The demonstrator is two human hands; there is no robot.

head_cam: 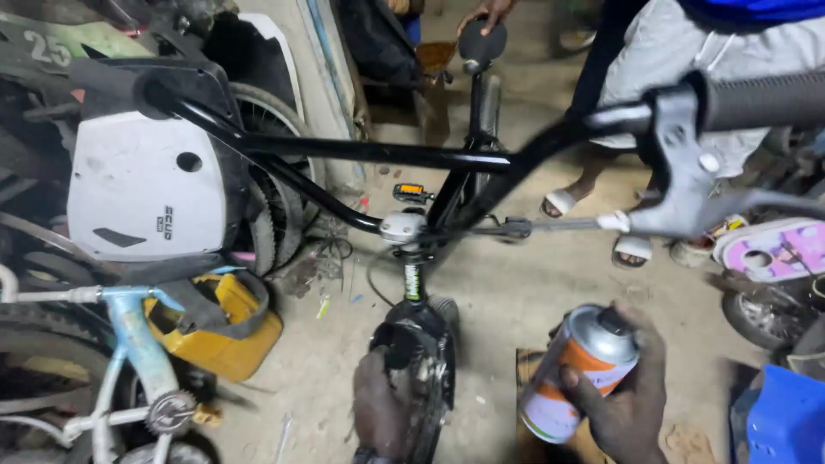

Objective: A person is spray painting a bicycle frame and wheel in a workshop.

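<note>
A black bicycle stands before me, its handlebar (361,153) crossing the upper view and its front wheel (425,369) pointing toward me. My left hand (380,411) rests on the front tyre's left side, near the fork. An orange and white spray can (577,371) with a silver top is held upright in my right hand (626,404), to the right of the wheel. A forefinger lies over the can's black nozzle. The right grip and brake lever (687,185) loom close at upper right.
Another person in grey shorts and white sandals (634,249) stands behind the bicycle, a hand on its saddle (481,39). A light blue bicycle frame (129,344) and a yellow container (232,335) lie at left. A blue crate (782,417) sits at lower right.
</note>
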